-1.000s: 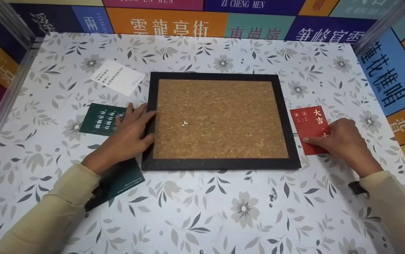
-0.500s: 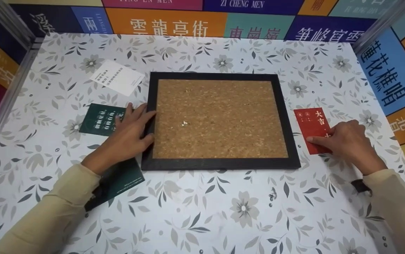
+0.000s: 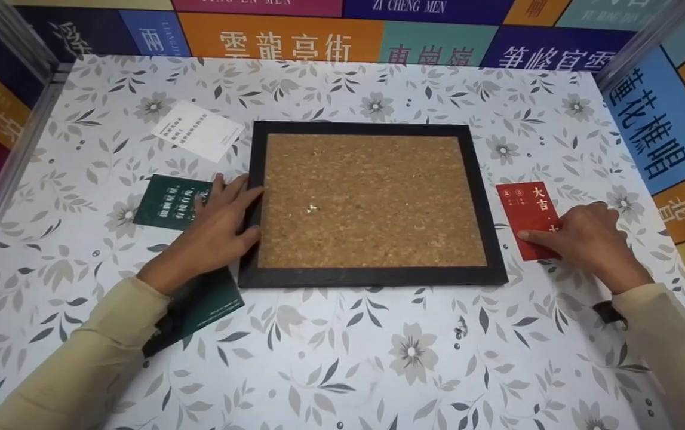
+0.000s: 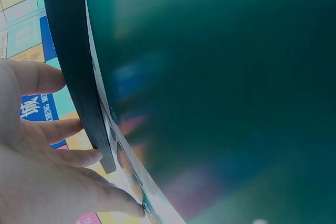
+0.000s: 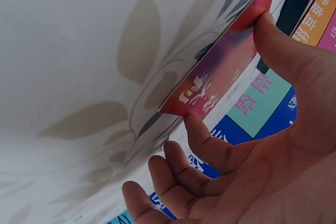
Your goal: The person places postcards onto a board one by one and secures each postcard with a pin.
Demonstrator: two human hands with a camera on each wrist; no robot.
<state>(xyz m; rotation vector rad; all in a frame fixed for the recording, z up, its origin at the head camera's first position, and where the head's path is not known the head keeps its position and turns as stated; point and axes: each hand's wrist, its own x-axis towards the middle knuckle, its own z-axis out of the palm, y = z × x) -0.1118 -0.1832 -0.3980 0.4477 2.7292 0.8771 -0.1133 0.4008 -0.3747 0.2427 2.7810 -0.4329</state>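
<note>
A black-framed cork board (image 3: 372,203) lies flat on the floral tabletop in the head view. My left hand (image 3: 214,224) rests at its left edge, fingers spread and fairly straight; the left wrist view has the fingertips against the black frame (image 4: 79,72). Right of the board is a red card (image 3: 530,221) with pale Chinese characters. My right hand (image 3: 590,242) pinches the card across its width, thumb on the left part and index finger at the right edge. The right wrist view shows the card (image 5: 223,59) between thumb and index finger, low over the tabletop, with the other fingers curled loosely.
A smaller dark green card (image 3: 169,200) and a larger dark green card (image 3: 208,310) lie on the left, partly under my left hand and forearm. Behind them is a white printed card (image 3: 199,131). Colourful lettered panels (image 3: 285,42) stand along the table's back and sides.
The red card has shifted slightly to the right together with my right hand, widening its gap from the board, then stayed put. My left hand and the board have stayed in place.
</note>
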